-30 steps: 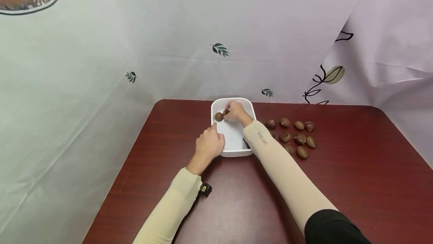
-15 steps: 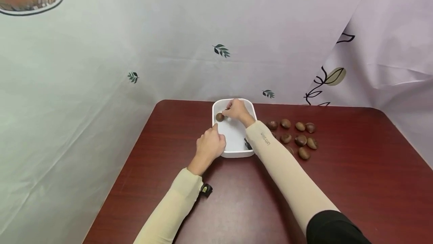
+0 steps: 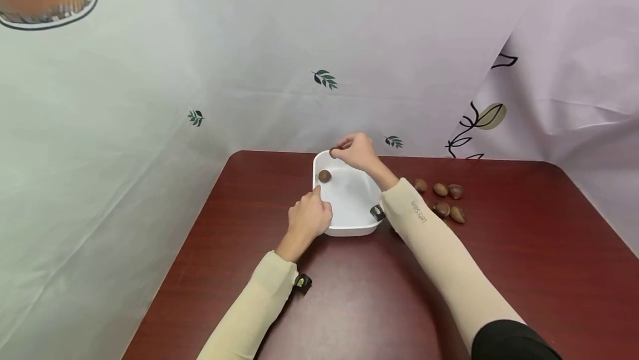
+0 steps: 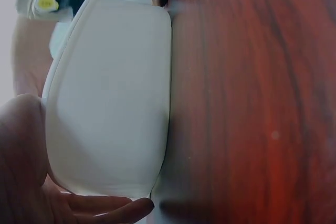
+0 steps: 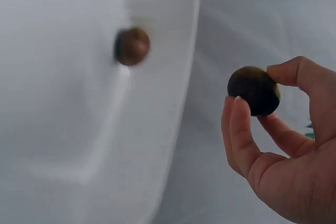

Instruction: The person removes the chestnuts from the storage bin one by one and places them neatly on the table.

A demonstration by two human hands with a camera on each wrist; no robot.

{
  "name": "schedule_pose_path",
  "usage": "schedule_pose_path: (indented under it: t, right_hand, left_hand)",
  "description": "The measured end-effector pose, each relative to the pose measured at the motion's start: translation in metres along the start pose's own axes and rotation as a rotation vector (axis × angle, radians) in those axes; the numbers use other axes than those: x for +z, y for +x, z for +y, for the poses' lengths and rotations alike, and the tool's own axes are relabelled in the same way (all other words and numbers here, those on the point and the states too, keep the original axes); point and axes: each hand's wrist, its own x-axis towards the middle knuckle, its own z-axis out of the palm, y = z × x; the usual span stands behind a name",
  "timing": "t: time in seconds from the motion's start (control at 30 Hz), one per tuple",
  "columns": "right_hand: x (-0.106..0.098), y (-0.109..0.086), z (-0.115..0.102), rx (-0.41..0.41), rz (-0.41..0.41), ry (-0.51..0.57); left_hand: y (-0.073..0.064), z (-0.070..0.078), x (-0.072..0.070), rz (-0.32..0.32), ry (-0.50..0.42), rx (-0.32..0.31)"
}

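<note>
A white plastic box (image 3: 348, 231) stands toward the back of the table. My left hand (image 3: 309, 214) grips its left side; in the left wrist view the thumb is at the rim and the fingers curl round the wall. Between thumb and fingers my right hand (image 3: 360, 152) pinches a brown chestnut (image 5: 254, 91), held up at the box's far rim. A second chestnut (image 3: 324, 176) lies inside, in the far left corner. It shows blurred in the right wrist view.
Several loose chestnuts (image 3: 441, 209) lie on the dark red table (image 3: 524, 238) right of the box, some covered by the right sleeve (image 3: 444, 254). A pale cloth backdrop (image 3: 259, 71) with printed leaves hangs right behind the table's far edge.
My right hand has lifted the pinched chestnut from inside the box up to its far rim, and the forearm has shifted right. My left hand keeps its grip on the box.
</note>
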Motion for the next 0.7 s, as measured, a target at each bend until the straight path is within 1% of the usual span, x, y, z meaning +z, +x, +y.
schedule_pose_path:
  t: [0.13, 0.2, 0.3, 0.4, 0.53, 0.7]
  right_hand:
    - [-0.018, -0.011, -0.005, 0.034, -0.035, 0.038]
    - [-0.027, -0.017, -0.005, 0.056, -0.040, 0.050]
    - [-0.041, -0.029, -0.004, 0.078, -0.031, 0.030]
    - [-0.055, -0.043, -0.001, 0.073, -0.036, 0.006]
    - [-0.077, -0.066, 0.011, 0.040, -0.063, 0.022]
    - [-0.097, -0.093, 0.036, -0.002, -0.112, 0.076]
  left_hand:
    - [0.000, 0.000, 0.000, 0.004, 0.002, 0.001]
    - [0.000, 0.001, 0.001, 0.001, -0.002, 0.001]
    - [0.001, 0.002, 0.001, -0.004, -0.005, 0.004]
    - [0.001, 0.002, 0.001, -0.007, -0.004, 0.005]
    - [0.002, 0.002, 0.001, -0.018, -0.006, 0.012]
    - [0.002, 0.000, 0.000, -0.024, 0.001, 0.009]
